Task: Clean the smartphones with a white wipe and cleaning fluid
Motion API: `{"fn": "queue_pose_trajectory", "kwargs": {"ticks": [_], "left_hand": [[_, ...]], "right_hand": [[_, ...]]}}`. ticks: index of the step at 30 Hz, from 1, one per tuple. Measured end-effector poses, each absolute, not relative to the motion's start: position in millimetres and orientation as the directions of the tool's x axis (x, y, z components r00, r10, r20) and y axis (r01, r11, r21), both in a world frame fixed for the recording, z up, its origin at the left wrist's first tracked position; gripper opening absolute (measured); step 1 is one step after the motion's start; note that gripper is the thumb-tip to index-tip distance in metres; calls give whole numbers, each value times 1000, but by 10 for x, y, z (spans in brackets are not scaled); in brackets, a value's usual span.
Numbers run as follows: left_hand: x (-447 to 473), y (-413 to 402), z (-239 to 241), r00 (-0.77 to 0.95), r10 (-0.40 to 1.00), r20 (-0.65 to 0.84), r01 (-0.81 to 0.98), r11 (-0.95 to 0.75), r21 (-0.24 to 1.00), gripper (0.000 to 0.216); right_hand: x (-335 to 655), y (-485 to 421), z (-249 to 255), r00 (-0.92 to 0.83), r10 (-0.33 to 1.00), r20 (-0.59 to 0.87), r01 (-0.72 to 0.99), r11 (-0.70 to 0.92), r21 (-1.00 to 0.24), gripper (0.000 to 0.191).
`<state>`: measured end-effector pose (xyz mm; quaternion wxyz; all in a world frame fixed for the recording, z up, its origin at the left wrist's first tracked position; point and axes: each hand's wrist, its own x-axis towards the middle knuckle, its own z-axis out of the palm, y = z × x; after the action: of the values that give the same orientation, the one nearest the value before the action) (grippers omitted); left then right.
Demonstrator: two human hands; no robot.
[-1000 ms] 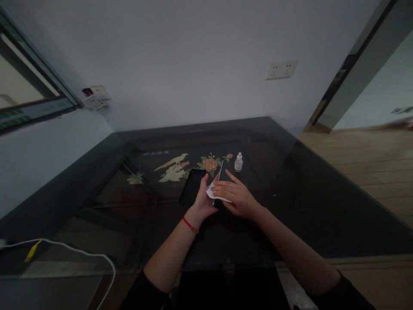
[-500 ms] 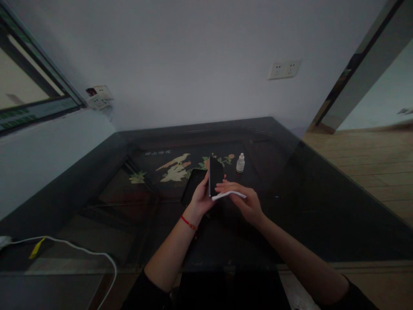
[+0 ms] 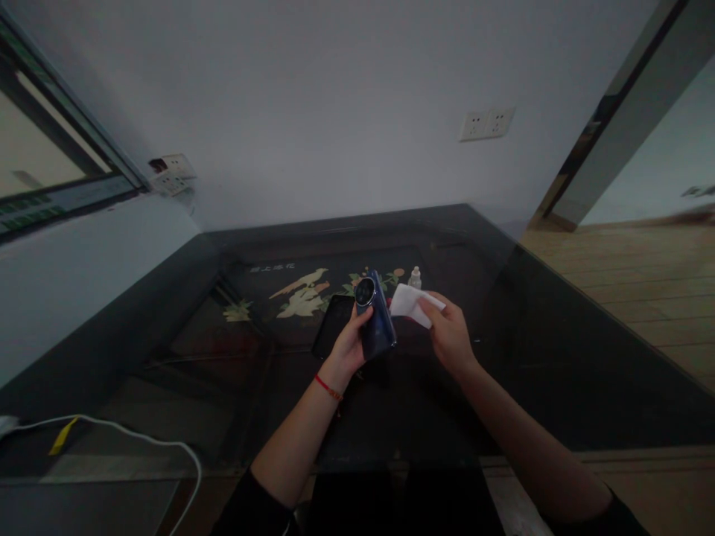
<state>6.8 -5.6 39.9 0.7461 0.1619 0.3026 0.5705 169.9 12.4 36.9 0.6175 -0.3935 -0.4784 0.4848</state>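
Note:
A blue smartphone is gripped by my left hand, its back with a large round camera facing me. To its right, my right hand pinches a white cloth, held just apart from the phone. Flat on the table behind my left hand lies a black phone case, partly covered by the hand. A small clear bottle with a white cap stands beyond the cloth, which hides its lower part.
The dark glossy table bears a picture of a bird and flowers. A white cable with a yellow tag runs along the left front edge. Wall sockets are on the wall behind.
My left hand has turned the phone so its back now faces me. The cloth has left the phone's screen side; my right hand has moved right and up, opening the cloth out.

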Motion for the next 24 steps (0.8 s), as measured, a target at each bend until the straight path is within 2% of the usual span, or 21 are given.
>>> {"fn": "queue_pose_trajectory", "kwargs": {"ticks": [3,6,9,13,16,20,24], "left_hand": [[100,-119,438,264,945,-195,-740,328,587,59],[149,-193,442,383,914,-131,-710,382,591,71],[191,-252,444,444,887,-128,-662,421,621,75],[213,-269,438,415,874,-253,-618,474,627,68],[211,-246,412,459,811,-362,-589,583,559,52],[223,-232,380,525,766,-370,-573,640,512,69],[255,-228,390,485,803,-346,-633,596,495,65]], "right_hand": [[1818,242,367,246,939,240,-219,295,-930,29],[1900,261,398,277,867,414,8,429,-903,27],[1899,214,414,77,789,610,296,566,-769,26],[1828,164,395,-139,724,675,477,647,-595,32],[1802,165,379,-181,697,693,523,666,-533,34],[1802,172,377,-303,647,699,519,728,-449,37],[1743,124,398,-444,576,686,485,798,-357,39]]}}
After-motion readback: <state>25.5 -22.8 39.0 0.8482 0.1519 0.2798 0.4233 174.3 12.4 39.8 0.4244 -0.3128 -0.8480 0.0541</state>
